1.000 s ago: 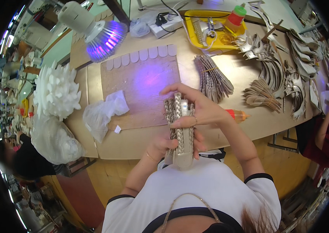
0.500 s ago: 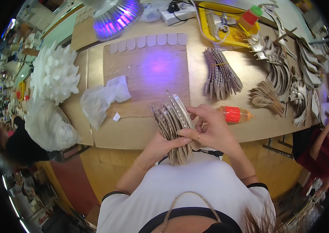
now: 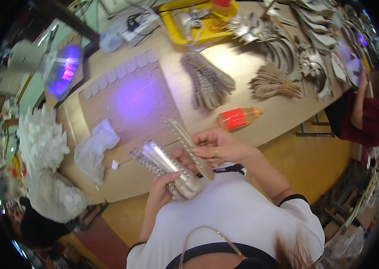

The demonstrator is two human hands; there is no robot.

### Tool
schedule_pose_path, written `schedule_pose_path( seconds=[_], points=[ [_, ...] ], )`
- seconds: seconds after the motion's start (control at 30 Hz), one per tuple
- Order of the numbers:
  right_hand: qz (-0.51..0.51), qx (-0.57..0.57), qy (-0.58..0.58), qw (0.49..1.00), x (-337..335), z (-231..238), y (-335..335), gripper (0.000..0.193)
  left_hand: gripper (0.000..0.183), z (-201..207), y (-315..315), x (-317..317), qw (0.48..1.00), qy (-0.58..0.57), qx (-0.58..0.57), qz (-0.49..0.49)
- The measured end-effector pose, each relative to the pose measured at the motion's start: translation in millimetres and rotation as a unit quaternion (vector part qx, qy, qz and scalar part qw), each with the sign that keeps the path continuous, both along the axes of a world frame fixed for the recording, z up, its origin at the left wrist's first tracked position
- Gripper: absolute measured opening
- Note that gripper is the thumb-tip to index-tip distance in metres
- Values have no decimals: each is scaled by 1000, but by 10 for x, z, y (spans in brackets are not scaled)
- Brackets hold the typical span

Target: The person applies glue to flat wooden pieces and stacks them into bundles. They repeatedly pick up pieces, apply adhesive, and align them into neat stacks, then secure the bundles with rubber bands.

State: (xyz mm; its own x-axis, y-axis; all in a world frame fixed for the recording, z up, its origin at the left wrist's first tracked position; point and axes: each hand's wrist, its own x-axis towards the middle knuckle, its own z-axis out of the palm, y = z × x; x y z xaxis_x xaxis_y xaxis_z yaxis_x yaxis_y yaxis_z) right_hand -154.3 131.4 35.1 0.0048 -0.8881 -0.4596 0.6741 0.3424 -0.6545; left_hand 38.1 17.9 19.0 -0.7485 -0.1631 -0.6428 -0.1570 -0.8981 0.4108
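My left hand [image 3: 160,187] is closed around a stack of long, studded metallic-beige strap pieces [image 3: 165,163], held close to my body over the table's near edge. Its pieces fan out at the far end, and their rounded ends point toward me. Just to the right, my right hand [image 3: 218,145] pinches a studded strap piece [image 3: 182,136] between thumb and fingers. That strap stands apart from the stack at its far end. Whether it is one piece or a few pressed together, I cannot tell.
On the table [image 3: 147,183] lie a wooden board [image 3: 153,105], a plastic bag [image 3: 93,154], a red-labelled squeeze bottle [image 3: 238,118] and banded strap bundles [image 3: 207,83]. A lit lamp [image 3: 65,71], a yellow tray [image 3: 171,33] and white foam pieces [image 3: 41,139] surround them. A co-worker [image 3: 366,112] is at the right.
My view has turned rightward. The right hand has drawn a strap away from the stack, and the stack in my left hand now leans left with its pieces spread.
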Motion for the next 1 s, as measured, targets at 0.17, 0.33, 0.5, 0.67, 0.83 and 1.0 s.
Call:
schedule_pose_path(
  seconds=[0.17, 0.33, 0.5, 0.67, 0.83, 1.0],
  points=[
    [-19, -4, 150, 989, 172, 45, 32, 48, 56, 4, -47, -28, 995, -28, -63, -74],
    [64, -41, 443, 894, 179, 97, 10, 70, 46, 57, -29, -133, 994, 85, -40, -61],
    [97, -90, 568, 812, 47, 43, 53, 87, 44, 29, -23, -159, 992, 65, -13, -110],
    [-30, -52, 300, 952, -20, -41, -158, 90, 42, -10, 32, -204, 985, 47, -48, -161],
    [-38, -57, 252, 965, 218, -128, -539, 69, 45, 9, 10, -172, 981, 59, -25, -184],
    [39, -10, 271, 962, 256, -123, -452, 45, 48, -25, 33, -90, 980, 120, 135, -83]
  ],
)
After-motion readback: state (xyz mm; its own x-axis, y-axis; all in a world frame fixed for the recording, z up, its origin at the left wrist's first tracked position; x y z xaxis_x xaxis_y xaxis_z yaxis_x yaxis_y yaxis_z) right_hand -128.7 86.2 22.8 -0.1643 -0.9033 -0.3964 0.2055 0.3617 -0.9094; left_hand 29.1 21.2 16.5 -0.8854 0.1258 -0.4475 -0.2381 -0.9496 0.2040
